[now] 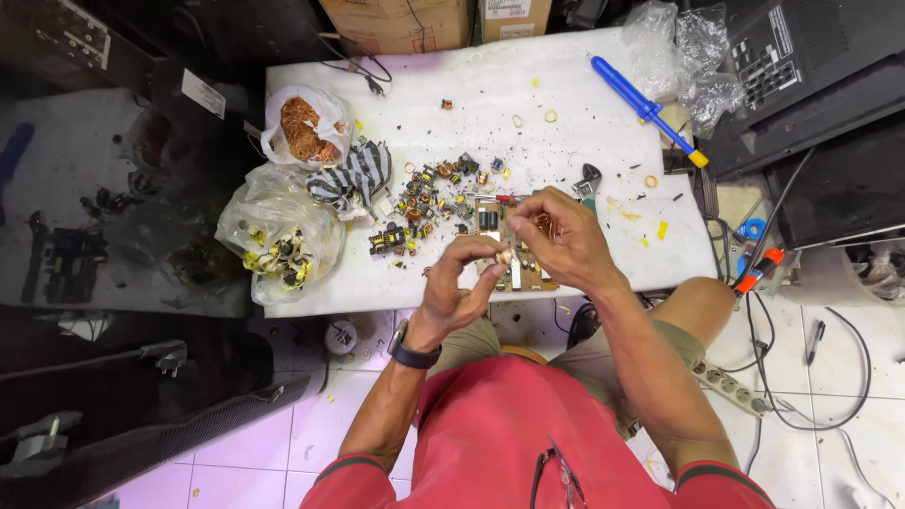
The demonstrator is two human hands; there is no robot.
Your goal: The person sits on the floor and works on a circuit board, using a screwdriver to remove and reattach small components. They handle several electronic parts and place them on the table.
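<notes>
Unwinding copper wire from a small coil [506,254] above the tabletop [566,85] edge: left hand [452,287] fingers pinch the coil, right hand [556,236] fingers close on loosened copper wire [545,224]. Next, I judge, a steady pull over the circuit board [514,250].

bright, even overhead light washes the white table [566,85] nearly to glare; shadows are soft and short. the left side falls dark, edges bend outward, focus stays sharp.

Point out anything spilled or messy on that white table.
Small yellow-and-copper coil parts lie strewn across the white table, with dark crumbs and yellow rings scattered wide. The circuit board juts over the near edge.
</notes>
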